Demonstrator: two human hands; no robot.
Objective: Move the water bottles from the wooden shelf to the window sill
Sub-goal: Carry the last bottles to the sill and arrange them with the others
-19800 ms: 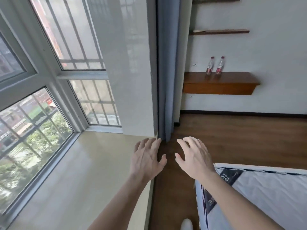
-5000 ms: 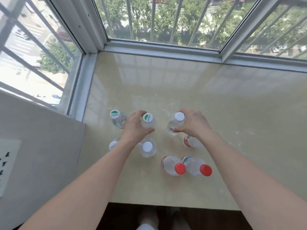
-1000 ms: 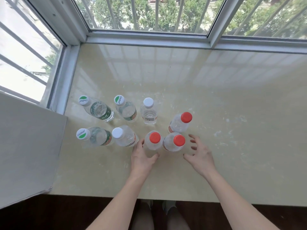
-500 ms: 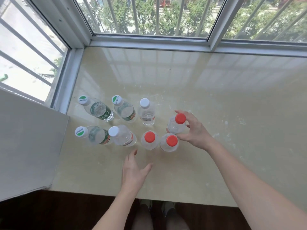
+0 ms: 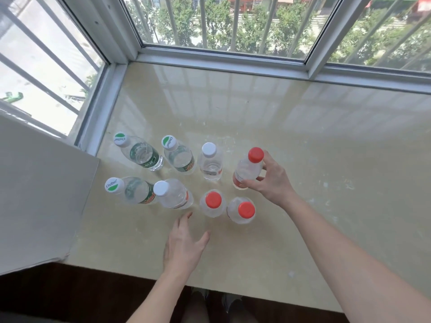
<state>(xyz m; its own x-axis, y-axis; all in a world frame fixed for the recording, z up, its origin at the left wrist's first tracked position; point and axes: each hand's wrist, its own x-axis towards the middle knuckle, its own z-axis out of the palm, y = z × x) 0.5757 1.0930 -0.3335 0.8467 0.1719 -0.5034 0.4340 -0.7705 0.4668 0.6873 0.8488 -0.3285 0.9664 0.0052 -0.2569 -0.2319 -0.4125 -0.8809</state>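
Water bottles [image 5: 210, 163], eight, stand in a two-row cluster on the window sill [image 5: 303, 148], near its left corner.

Hands are apart. The right hand [image 5: 271, 183] comes in from the right on an extended arm. Its thumb and fingers are curled round the body of the back-row red-capped bottle [image 5: 247, 169], thumb low on the near side, fingers behind. The left hand [image 5: 184, 243] is palm down over the near part of the sill. Its fingers are straight and loosely spread, thumb out, holding nothing, tips just short of the front row.

Can't tell if the held bottle's base sits on the sill or is lifted, since the thumb covers its bottom edge. Both bare forearms are cut off by the bottom edge. Feet [image 5: 210, 301] below the sill edge are dim against the dark floor [image 5: 70, 290]. Print on the green-and-white caps [image 5: 119, 139] is too small to read for sure.

Bottles are clear plastic and round. Three have green-and-white caps with green labels, two have white caps, three have red caps. The sill is glossy beige, stone-like, reflecting the window bars, with pale scuffs. The window frame [image 5: 224, 58] is pale grey, with bars and trees outside. A flat grey wall panel [image 5: 35, 194] hides the sill's left end.
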